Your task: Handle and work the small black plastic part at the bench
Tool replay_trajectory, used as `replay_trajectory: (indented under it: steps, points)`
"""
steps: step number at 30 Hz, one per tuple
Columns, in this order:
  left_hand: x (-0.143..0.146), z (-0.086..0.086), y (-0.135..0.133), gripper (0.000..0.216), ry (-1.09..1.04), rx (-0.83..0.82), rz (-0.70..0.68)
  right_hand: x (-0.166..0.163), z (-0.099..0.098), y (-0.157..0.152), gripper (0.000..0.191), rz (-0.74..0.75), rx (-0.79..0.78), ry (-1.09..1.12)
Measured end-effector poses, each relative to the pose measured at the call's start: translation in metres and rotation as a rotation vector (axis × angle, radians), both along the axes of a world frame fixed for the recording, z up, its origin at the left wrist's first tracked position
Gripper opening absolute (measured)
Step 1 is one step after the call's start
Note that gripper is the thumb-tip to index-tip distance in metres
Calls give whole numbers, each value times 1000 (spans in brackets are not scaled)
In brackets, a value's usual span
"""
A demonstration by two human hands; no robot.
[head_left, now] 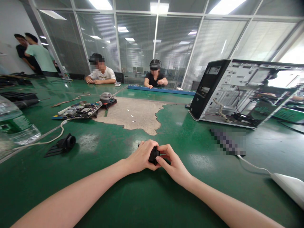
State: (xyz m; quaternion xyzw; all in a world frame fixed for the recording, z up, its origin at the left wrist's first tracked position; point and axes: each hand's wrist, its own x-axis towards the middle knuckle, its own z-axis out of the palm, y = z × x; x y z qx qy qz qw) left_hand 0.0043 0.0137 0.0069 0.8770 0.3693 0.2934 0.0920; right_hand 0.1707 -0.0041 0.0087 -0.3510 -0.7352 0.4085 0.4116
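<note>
A small black plastic part [154, 155] is held just above or on the green table, at the middle of the view. My left hand [142, 155] wraps round its left side, hiding much of it. On the other side, the thumb and fingers of my right hand [173, 162] pinch its right edge. What exactly the part is cannot be made out. To the left lies another black plastic piece [68, 142] with a round opening and a slatted flat side. Beyond my hands, a ragged bare patch [135, 114] breaks the green table covering.
An opened computer case [201, 91] stands at the right. A circuit board [78, 110] and a cooler [108, 98] lie left of centre, by a plastic bottle [16, 123]. A white power bank [288, 186] with a cable lies at right. Two people sit opposite.
</note>
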Motion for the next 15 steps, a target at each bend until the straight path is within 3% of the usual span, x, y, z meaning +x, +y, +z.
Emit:
replay_trajectory:
  steps: [6, 12, 15]
  points:
    - [-1, -1, 1, 51, 11, 7, -6, 0, 1, -1, 19, 62, -115, -26]
    - [-2, 0, 0, 52, 14, 4, -8, 1, -1, -1, 16, 15, 128, -27]
    - [-1, 1, 0, 52, 6, 6, -6, 0, -1, 0, 11, -6, 115, -9]
